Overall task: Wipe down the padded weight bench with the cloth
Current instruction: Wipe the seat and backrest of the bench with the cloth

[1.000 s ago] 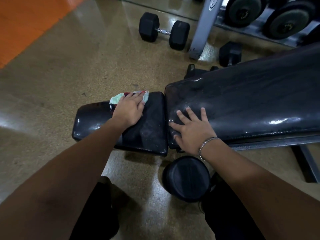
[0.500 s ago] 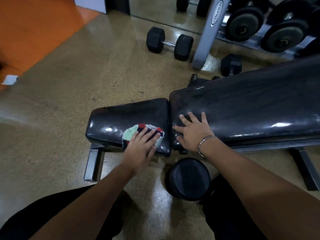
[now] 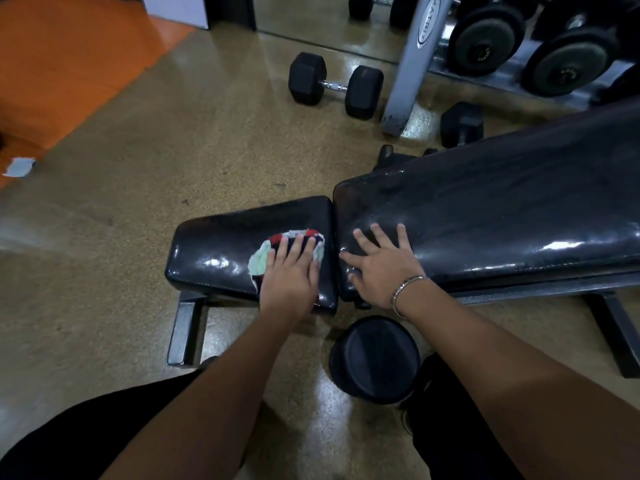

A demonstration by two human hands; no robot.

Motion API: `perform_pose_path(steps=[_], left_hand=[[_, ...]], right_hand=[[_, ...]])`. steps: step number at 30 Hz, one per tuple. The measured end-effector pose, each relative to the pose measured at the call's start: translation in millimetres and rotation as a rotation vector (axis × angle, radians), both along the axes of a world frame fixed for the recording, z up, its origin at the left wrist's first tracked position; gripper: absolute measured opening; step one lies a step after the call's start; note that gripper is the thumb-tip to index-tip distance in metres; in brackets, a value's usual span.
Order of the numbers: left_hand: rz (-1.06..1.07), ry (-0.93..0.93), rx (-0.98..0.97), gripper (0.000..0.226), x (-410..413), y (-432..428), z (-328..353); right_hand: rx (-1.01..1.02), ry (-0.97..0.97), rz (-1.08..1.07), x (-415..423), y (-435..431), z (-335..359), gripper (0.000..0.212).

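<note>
While the left hand (image 3: 289, 275) lies flat with its fingers stretched out, it presses a cloth (image 3: 273, 252) onto the small seat pad (image 3: 221, 244) of the weight bench, a little below the middle of the frame. It pins the cloth under palm and fingers without closing around it. That cloth, pale green with red and dark patches, shows past the fingertips and on the left side of the hand, close to the right end of the pad. Just to the right, the right hand (image 3: 379, 268) rests open and spread on the near end of the long back pad (image 3: 502, 209), holding nothing; a thin metal bracelet (image 3: 407, 289) sits on its wrist. Both pads are black and shiny. Below the hands a round black disc (image 3: 375, 358) lies on the speckled floor (image 3: 173, 140). At the top of the frame 1 black dumbbell (image 3: 336, 85) lies on the floor, left of a grey rack post (image 3: 410, 64), with more weights racked at the upper right
</note>
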State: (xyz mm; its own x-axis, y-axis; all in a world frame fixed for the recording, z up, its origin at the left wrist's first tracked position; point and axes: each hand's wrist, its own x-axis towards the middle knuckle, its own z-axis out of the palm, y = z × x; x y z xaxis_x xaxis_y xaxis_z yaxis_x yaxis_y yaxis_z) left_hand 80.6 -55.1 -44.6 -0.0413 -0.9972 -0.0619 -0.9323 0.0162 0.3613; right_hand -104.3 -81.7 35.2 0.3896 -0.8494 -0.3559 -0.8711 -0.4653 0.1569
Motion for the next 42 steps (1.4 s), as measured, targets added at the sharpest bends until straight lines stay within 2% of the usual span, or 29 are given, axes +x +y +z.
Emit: perform_pose_path(steps=[14, 16, 18, 23, 37, 42], left_hand=[[-0.147, -0.044, 0.105, 0.045, 16, -147, 15], [-0.208, -0.034, 0.069, 0.052, 13, -150, 11], [-0.285, -0.025, 0.038, 0.056, 13, -146, 8], [-0.365, -0.031, 0.001, 0.048, 18, -128, 4], [-0.340, -0.105, -0.012, 0.054, -2, -36, 11], [-0.335, -0.064, -0.041, 0.057, -4, -1, 11]], right_hand=[[-0.034, -0.005, 0.041, -6, -1, -7, 0.053], [-0.037, -0.011, 0.038, -6, -2, -7, 0.053], [-0.030, -0.007, 0.036, -6, -2, -7, 0.053], [-0.015, 0.005, 0.024, -4, -3, -4, 0.053], [0.012, 0.035, 0.010, 1, -4, 1, 0.053], [0.018, 0.022, 0.006, 0, -3, 2, 0.053]])
